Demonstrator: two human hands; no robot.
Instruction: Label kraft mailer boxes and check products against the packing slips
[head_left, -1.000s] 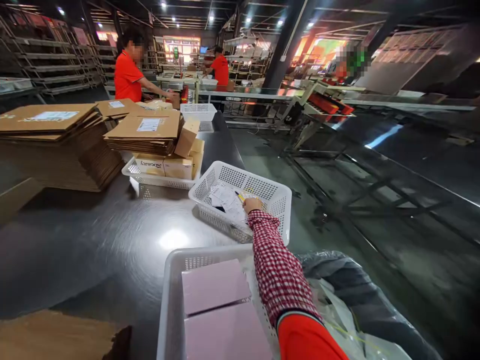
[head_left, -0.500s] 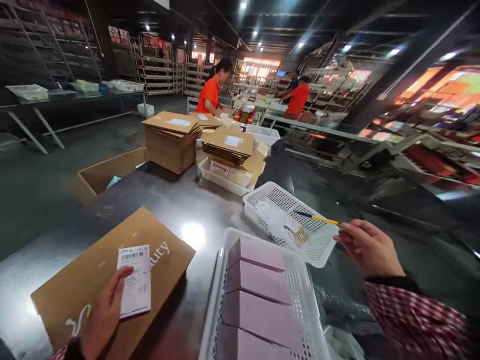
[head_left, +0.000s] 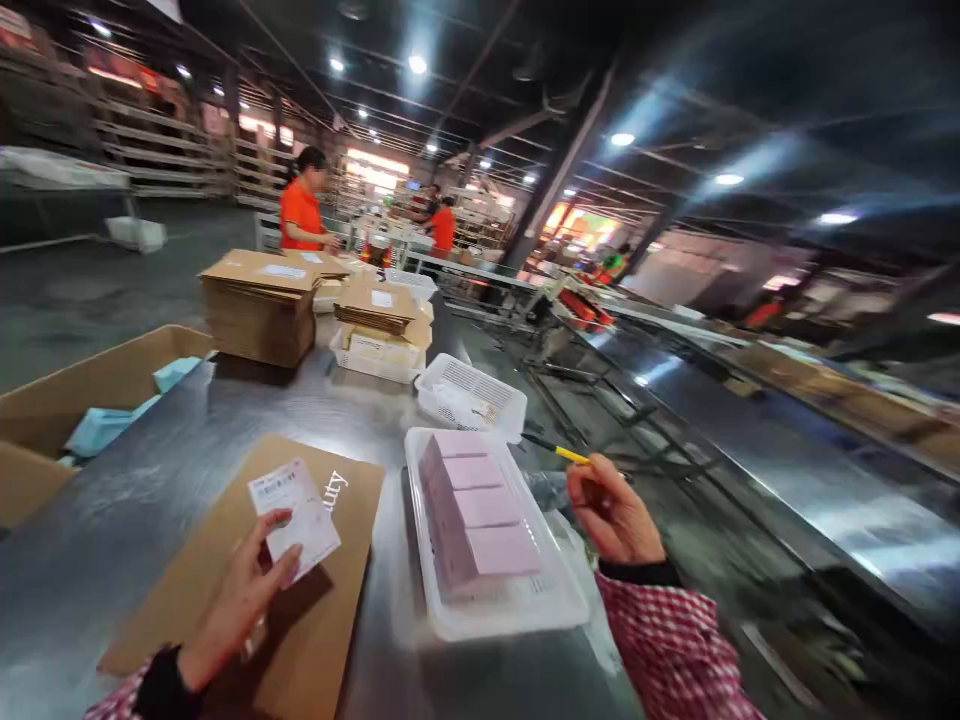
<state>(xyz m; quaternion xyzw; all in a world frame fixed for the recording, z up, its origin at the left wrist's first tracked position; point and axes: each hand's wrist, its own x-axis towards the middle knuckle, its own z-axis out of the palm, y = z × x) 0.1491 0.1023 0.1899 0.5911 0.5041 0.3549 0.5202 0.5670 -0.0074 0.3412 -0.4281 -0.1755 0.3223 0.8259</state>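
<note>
My left hand point(head_left: 236, 600) pinches a white printed slip with a barcode point(head_left: 300, 530) between thumb and fingers. Beneath it lies a flat brown cardboard box point(head_left: 341, 560) with white lettering; the hand covers part of it. On the right, my right hand point(head_left: 616, 510) is closed around a thin yellow-and-black stick-like tool point(head_left: 574, 455), whose dark end points left; its exact kind is unclear. Between my hands stands a white plastic basket point(head_left: 506, 630) with several pale pink boxes point(head_left: 491, 508) in a row.
Behind the basket, a second white basket point(head_left: 514, 410) holds small packets. Brown cartons point(head_left: 259, 320) are stacked farther back, beside another pile point(head_left: 379, 300). An open carton point(head_left: 30, 400) with blue items adjoins the table's left edge. A person in orange point(head_left: 300, 210) works beyond.
My left hand has raised and tilted the slip off the box. My right hand, still holding the tool, has drawn back from above the far basket. The view has swung right.
</note>
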